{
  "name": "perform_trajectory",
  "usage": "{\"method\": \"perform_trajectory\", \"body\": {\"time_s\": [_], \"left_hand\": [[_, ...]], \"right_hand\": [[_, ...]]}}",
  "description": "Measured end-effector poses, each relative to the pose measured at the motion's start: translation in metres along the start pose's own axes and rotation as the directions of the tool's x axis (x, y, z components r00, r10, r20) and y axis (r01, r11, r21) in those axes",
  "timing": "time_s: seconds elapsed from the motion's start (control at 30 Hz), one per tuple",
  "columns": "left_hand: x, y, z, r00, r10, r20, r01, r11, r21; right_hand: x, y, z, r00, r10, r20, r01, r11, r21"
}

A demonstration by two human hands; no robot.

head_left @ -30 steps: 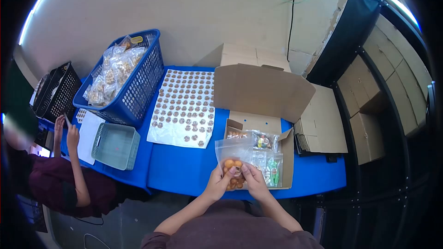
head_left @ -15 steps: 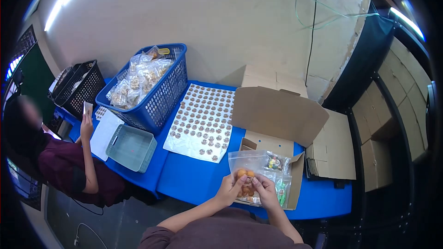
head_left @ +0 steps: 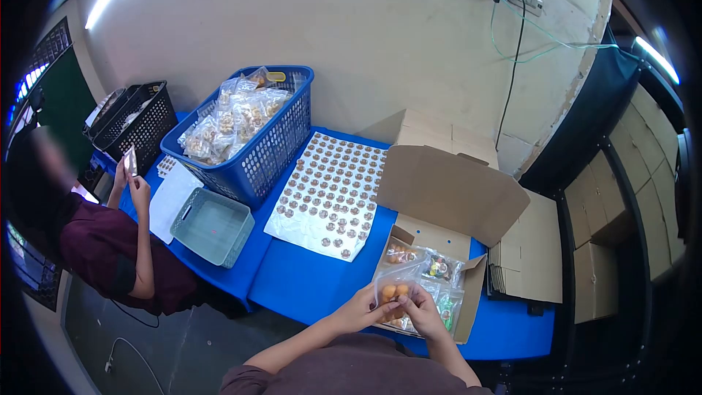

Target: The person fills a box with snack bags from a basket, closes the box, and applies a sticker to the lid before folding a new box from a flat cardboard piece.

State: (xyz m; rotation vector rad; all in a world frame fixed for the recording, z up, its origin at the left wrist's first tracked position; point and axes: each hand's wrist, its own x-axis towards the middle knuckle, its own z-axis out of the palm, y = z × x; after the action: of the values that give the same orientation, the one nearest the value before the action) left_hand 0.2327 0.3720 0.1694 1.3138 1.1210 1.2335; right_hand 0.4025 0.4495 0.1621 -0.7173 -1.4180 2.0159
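My left hand and my right hand are both closed on a clear zip bag of round orange pieces. The bag is held over the near left part of an open cardboard box, and its clear top leans away from me. Inside the box lie several clear packets: one with orange-brown pieces, one with multicoloured pieces and one with green pieces. Fingers hide the lower part of the held bag.
A sheet of round brown stickers lies left of the box on the blue-covered table. Beyond are a grey-green tray and a blue basket heaped with packets. At left, a co-worker holds a small packet. Flattened cartons stand right.
The held bag has tipped and come lower, uncovering the orange-brown packet in the box. My hands have shifted around it. The co-worker now has both hands at their packet. The view has shifted slightly.
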Motion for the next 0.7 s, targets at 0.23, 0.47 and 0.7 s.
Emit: {"method": "perform_trajectory", "body": {"time_s": [0.23,0.47,0.7], "left_hand": [[0.0,0.002,0.007,0.996,-0.085,-0.04,0.09,0.987,0.132],[0.008,0.004,0.004,0.998,0.044,0.036,-0.053,0.944,0.325],[0.011,-0.011,0.009,0.972,0.113,-0.206,-0.073,0.978,0.194]], "right_hand": [[0.004,-0.016,-0.003,0.996,0.007,0.092,0.001,0.996,-0.085],[0.014,-0.012,-0.006,0.959,-0.242,-0.15,0.229,0.968,-0.098],[0.013,-0.009,-0.021,0.931,-0.349,-0.109,0.29,0.885,-0.364]]}}
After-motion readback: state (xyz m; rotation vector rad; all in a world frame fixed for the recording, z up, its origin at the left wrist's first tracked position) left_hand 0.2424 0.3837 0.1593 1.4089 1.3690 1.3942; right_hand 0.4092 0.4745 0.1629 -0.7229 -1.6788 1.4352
